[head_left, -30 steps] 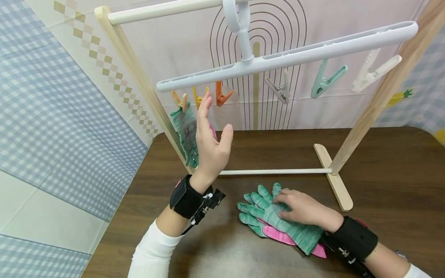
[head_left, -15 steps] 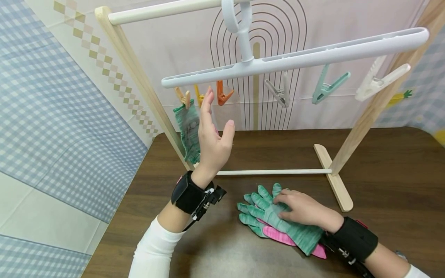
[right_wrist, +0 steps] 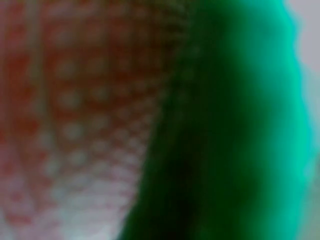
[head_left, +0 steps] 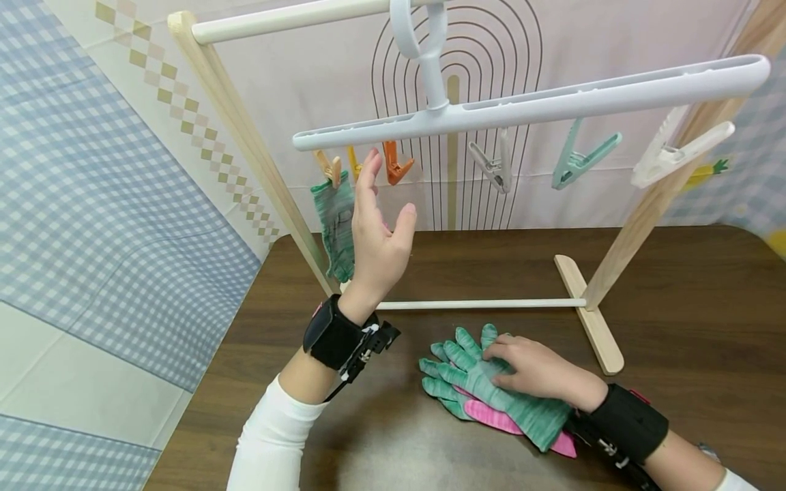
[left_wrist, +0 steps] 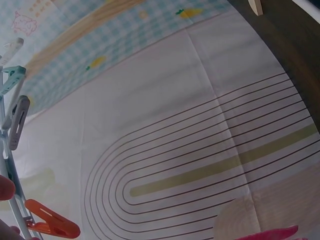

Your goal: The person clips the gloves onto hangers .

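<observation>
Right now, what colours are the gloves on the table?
The gloves are mostly green, partly pink, clearest in head view.

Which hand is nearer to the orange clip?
Left: the left hand is raised beside the orange clip; the right hand rests on the gloves, lower down.

We see a dark wood-grain bench [head_left: 700, 354], and on it a pale wooden rack [head_left: 636, 232] with a white lower rod [head_left: 479, 304]. Behind it we have a whitish sheet [head_left: 577, 198] printed with nested arches [head_left: 491, 75]. To the left lies blue-and-white checked cloth [head_left: 141, 218], beside a strip of olive and beige squares [head_left: 172, 95]. At right we spot a yellow print with green leaves [head_left: 700, 175].
</observation>
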The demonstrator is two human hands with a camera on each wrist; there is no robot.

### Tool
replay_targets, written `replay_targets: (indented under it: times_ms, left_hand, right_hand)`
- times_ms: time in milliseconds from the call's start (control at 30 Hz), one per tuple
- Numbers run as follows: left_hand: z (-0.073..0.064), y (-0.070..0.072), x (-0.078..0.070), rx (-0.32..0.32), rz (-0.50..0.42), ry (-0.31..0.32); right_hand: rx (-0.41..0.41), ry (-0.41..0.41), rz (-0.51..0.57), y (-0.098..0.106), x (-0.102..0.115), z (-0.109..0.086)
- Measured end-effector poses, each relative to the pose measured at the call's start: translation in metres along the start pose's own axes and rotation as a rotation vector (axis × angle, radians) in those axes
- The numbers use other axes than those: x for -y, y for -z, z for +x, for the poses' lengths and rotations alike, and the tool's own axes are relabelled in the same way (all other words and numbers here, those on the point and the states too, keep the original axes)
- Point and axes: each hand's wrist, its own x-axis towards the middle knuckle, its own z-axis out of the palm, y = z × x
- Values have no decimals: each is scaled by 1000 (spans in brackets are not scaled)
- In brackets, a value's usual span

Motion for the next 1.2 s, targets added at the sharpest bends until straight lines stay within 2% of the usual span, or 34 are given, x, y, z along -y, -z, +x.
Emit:
replay_targets:
  times_ms: [467,900,1200]
  left_hand:
    - [8,0,-1,16,-16,10]
    - [11,1,-3,19,-11,53]
    - [17,2,-9,81,30,158]
  right_hand:
    - [14,-10,12,1,0,0]
    - [9,-7,7,0,-2,0]
    - [10,-10,9,0,-3,0]
